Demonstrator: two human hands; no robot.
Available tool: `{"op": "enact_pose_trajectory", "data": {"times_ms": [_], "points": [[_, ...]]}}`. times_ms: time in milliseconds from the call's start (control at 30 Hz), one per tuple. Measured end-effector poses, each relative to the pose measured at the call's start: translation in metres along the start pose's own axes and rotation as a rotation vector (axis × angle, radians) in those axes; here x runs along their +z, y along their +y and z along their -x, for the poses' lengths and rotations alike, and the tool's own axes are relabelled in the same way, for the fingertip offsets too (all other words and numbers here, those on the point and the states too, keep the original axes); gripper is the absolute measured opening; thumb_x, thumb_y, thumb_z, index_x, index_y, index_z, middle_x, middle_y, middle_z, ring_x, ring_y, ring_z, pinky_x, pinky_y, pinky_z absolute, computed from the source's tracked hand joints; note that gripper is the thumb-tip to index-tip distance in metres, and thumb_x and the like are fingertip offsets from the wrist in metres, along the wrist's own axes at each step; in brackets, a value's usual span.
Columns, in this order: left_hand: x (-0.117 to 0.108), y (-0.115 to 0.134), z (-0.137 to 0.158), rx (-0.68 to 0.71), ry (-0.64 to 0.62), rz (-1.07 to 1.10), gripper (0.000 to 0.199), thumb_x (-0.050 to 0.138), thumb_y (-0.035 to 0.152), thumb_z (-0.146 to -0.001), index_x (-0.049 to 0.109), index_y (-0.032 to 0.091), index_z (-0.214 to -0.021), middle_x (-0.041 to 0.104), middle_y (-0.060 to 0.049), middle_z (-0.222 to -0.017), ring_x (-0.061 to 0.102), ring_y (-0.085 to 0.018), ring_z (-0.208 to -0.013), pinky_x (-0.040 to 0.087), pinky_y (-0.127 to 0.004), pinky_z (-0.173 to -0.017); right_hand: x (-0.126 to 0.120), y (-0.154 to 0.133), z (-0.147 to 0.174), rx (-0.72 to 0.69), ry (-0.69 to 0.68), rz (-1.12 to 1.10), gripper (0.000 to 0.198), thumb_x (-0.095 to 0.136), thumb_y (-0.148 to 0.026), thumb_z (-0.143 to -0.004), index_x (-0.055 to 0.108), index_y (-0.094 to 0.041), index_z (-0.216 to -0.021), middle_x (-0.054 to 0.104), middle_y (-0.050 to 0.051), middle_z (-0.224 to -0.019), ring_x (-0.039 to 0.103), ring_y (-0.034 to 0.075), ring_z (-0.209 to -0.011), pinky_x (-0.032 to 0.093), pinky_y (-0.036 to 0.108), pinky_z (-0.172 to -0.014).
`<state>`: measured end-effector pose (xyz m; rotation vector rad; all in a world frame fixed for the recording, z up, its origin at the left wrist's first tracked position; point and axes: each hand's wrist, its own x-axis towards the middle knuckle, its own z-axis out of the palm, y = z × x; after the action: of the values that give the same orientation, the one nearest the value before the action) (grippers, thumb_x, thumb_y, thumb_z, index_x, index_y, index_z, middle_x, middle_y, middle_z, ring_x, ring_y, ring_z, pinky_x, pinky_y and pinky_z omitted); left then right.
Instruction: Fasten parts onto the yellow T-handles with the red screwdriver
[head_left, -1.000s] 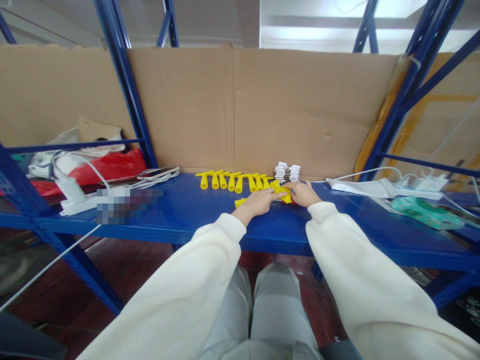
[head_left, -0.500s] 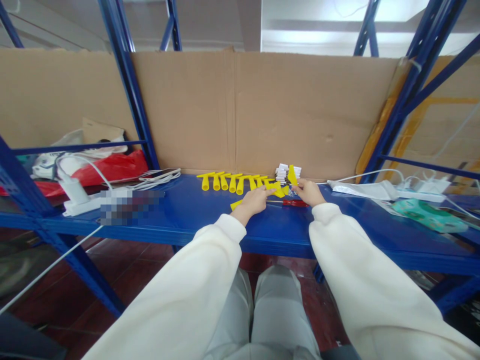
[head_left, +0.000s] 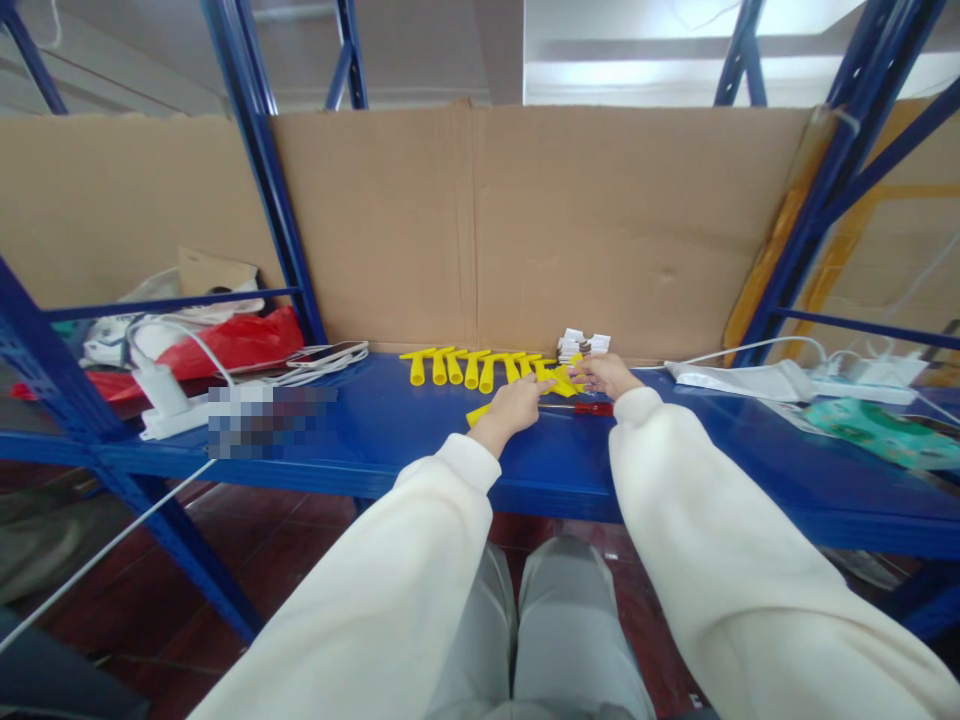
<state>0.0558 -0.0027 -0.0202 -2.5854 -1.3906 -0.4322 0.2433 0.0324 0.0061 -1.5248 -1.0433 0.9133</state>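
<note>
My left hand (head_left: 516, 404) is closed around a yellow T-shaped plastic tool, and its tube-like handle end (head_left: 477, 413) sticks out below the wrist side. The flat yellow head (head_left: 559, 382) shows past my fingertips. My right hand (head_left: 606, 375) is at that head, its fingers pinched on a small yellow plastic piece (head_left: 576, 366), partly hidden by the fingers. Just in front of my right hand lies a screwdriver with a red handle (head_left: 592, 408), its shaft running towards my left hand. Several more yellow T-shaped tools (head_left: 472, 372) lie in a row behind my left hand.
Stacked white pieces (head_left: 581, 343) stand against the cardboard panel (head_left: 600, 220). On the left are a white power strip (head_left: 176, 420), cables and a red bag (head_left: 247, 340). To the right, a green packet (head_left: 877, 425) and white chargers (head_left: 885, 375) lie on the blue shelf (head_left: 720, 440).
My right hand has lowered the yellow piece, which stood upright before, down to the head of the tool. My left hand keeps its hold. The view has shifted slightly.
</note>
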Motion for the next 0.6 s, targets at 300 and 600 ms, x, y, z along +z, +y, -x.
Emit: {"op": "enact_pose_trajectory", "data": {"times_ms": [300,600], "points": [[-0.002,0.002,0.000,0.007,-0.018,0.005,0.058,0.047,0.011,-0.098,0.052,0.032,-0.152,0.063,-0.012,-0.138,0.064,-0.025,-0.126,0.053,-0.034,-0.102,0.011,0.014,-0.017,-0.127,0.109,0.291,0.041,0.069,-0.013,-0.087,0.065,-0.011,-0.127,0.079,0.014,-0.103,0.073,0.016,-0.064,0.040,0.017,-0.042],[0.000,0.001,0.000,0.009,-0.006,0.011,0.056,0.047,0.012,-0.098,0.054,0.032,-0.150,0.061,-0.012,-0.142,0.063,-0.025,-0.128,0.053,-0.035,-0.103,0.002,0.021,-0.013,-0.191,0.116,0.298,0.032,0.071,-0.008,-0.079,0.075,-0.009,-0.111,0.080,0.011,-0.094,0.070,0.013,-0.059,0.047,0.018,-0.047]]}}
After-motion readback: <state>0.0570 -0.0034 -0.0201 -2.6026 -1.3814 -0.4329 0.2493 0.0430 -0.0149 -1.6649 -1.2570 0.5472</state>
